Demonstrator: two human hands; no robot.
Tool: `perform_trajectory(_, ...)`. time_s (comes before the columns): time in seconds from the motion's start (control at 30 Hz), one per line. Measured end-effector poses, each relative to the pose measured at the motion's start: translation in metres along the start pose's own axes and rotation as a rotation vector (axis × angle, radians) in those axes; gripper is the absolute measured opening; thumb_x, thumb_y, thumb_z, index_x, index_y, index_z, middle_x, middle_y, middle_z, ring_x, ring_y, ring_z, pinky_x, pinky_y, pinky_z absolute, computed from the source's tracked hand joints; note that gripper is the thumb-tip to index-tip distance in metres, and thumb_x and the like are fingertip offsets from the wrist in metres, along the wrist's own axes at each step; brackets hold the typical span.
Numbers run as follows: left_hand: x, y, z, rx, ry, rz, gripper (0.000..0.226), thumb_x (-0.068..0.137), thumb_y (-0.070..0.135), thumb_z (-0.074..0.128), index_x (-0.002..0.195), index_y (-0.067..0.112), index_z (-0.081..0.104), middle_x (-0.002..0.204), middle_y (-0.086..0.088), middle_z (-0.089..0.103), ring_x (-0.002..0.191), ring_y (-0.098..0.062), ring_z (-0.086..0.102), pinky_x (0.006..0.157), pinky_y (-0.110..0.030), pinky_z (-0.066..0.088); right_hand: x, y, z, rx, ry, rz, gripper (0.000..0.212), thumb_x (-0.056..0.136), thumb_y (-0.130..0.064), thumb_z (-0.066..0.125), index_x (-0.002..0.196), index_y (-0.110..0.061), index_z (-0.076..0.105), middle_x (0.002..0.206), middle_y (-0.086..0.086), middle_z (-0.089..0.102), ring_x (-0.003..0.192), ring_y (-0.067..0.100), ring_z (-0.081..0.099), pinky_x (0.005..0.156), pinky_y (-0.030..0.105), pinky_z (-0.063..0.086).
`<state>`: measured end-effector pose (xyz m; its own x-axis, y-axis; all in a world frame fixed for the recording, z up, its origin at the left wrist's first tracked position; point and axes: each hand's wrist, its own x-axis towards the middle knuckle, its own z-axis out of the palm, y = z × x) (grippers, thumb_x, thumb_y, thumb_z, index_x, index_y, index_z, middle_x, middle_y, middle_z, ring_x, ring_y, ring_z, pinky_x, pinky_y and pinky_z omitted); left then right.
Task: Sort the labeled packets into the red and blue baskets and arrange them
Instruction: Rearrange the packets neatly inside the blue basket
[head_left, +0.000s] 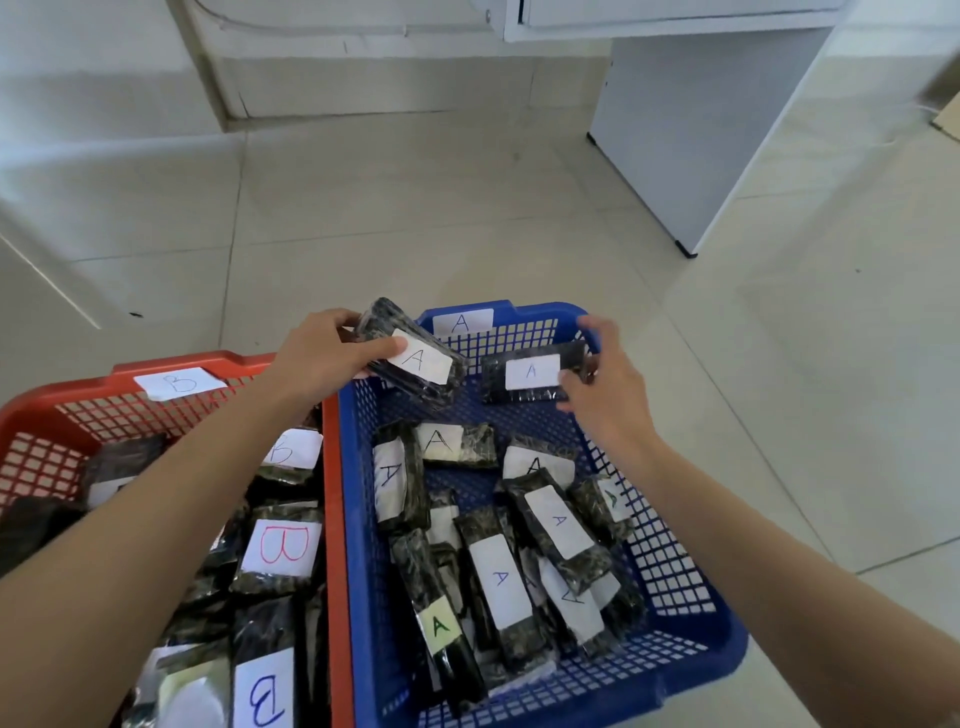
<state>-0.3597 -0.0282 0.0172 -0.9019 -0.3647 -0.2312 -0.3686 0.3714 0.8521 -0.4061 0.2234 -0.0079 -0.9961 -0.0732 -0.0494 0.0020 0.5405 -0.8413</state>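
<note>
A blue basket (675, 587) tagged A stands on the right, a red basket (47, 410) tagged B on the left, side by side. My left hand (322, 358) grips a dark packet labelled A (415, 364) above the blue basket's far left corner. My right hand (608, 384) pinches the right end of a second A packet (524, 374) standing against the blue basket's far wall. Several loose A packets (498, 571) lie in the blue basket. Several B packets (280, 556) fill the red basket, partly hidden under my left forearm.
The baskets sit on a pale tiled floor (415, 218). A white cabinet (717, 140) stands at the back right. A wall with a skirting line runs along the back.
</note>
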Motion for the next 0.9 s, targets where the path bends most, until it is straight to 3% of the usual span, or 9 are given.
perform_trajectory(0.1, -0.002, 0.002, 0.008, -0.012, 0.040, 0.037, 0.042, 0.076, 0.032, 0.075, 0.110, 0.016, 0.057, 0.092, 0.005, 0.062, 0.082, -0.010, 0.062, 0.070, -0.022, 0.052, -0.008, 0.006, 0.001, -0.322, -0.064, -0.090, 0.041, 0.093, -0.011, 0.053, 0.132, -0.020, 0.043, 0.121, 0.008, 0.040, 0.085, 0.020, 0.053, 0.084, 0.029, 0.047)
perform_trajectory(0.23, -0.003, 0.000, 0.019, -0.042, 0.065, 0.050, 0.045, 0.075, 0.037, 0.075, 0.112, 0.017, 0.059, 0.098, 0.001, 0.064, 0.092, -0.019, 0.064, 0.088, -0.040, 0.053, -0.011, 0.006, 0.000, -0.700, -0.146, -0.193, 0.056, 0.086, -0.020, 0.066, 0.133, -0.007, 0.038, 0.138, 0.011, 0.026, 0.109, 0.028, 0.050, 0.092, 0.034, 0.043)
perform_trajectory(0.33, -0.003, -0.004, 0.024, -0.094, 0.136, 0.050, 0.042, 0.076, 0.040, 0.073, 0.110, 0.020, 0.058, 0.099, 0.004, 0.063, 0.095, -0.018, 0.062, 0.091, -0.039, 0.051, -0.007, 0.008, 0.000, -0.818, -0.249, -0.230, 0.053, 0.087, -0.021, 0.065, 0.133, -0.008, 0.041, 0.138, 0.010, 0.031, 0.116, 0.029, 0.049, 0.094, 0.034, 0.041)
perform_trajectory(0.4, -0.004, -0.006, 0.026, -0.124, 0.157, 0.055, 0.041, 0.078, 0.039, 0.072, 0.111, 0.019, 0.058, 0.099, 0.005, 0.063, 0.095, -0.016, 0.062, 0.090, -0.034, 0.051, 0.000, 0.003, -0.001, -0.775, -0.290, -0.211, 0.053, 0.086, -0.021, 0.067, 0.133, -0.010, 0.045, 0.134, 0.009, 0.038, 0.116, 0.029, 0.050, 0.094, 0.033, 0.040)
perform_trajectory(0.57, -0.005, -0.007, 0.025, -0.179, 0.148, 0.051, 0.041, 0.078, 0.036, 0.072, 0.112, 0.017, 0.058, 0.095, 0.010, 0.061, 0.096, -0.016, 0.063, 0.092, -0.037, 0.051, 0.011, -0.001, 0.011, -0.619, -0.560, -0.135, 0.086, 0.076, -0.045, 0.074, 0.146, -0.020, 0.031, 0.144, 0.011, 0.035, 0.132, 0.028, 0.033, 0.104, 0.034, 0.032)
perform_trajectory(0.67, -0.004, -0.010, 0.024, -0.202, 0.148, 0.054, 0.038, 0.078, 0.036, 0.072, 0.108, 0.021, 0.056, 0.096, 0.011, 0.061, 0.096, -0.015, 0.063, 0.093, -0.036, 0.051, 0.010, 0.005, 0.023, -0.448, -0.591, -0.220, 0.067, 0.079, -0.037, 0.073, 0.139, -0.035, 0.043, 0.145, 0.003, 0.037, 0.134, 0.025, 0.029, 0.107, 0.031, 0.028)
perform_trajectory(0.73, -0.005, -0.011, 0.024, -0.203, 0.147, 0.070, 0.038, 0.079, 0.036, 0.072, 0.109, 0.021, 0.056, 0.097, 0.011, 0.061, 0.097, -0.013, 0.062, 0.092, -0.033, 0.050, 0.008, 0.004, 0.022, -0.376, -0.621, -0.258, 0.054, 0.081, -0.034, 0.071, 0.132, -0.036, 0.052, 0.143, 0.005, 0.033, 0.134, 0.021, 0.029, 0.107, 0.027, 0.025)
perform_trajectory(0.9, -0.007, -0.011, 0.025, -0.199, 0.163, 0.094, 0.043, 0.080, 0.036, 0.071, 0.116, 0.018, 0.056, 0.103, 0.005, 0.062, 0.097, -0.012, 0.061, 0.089, -0.030, 0.049, 0.005, 0.002, 0.019, -0.450, -0.703, -0.348, 0.054, 0.076, -0.046, 0.072, 0.125, -0.035, 0.054, 0.132, 0.001, 0.034, 0.122, 0.017, 0.039, 0.099, 0.021, 0.027)
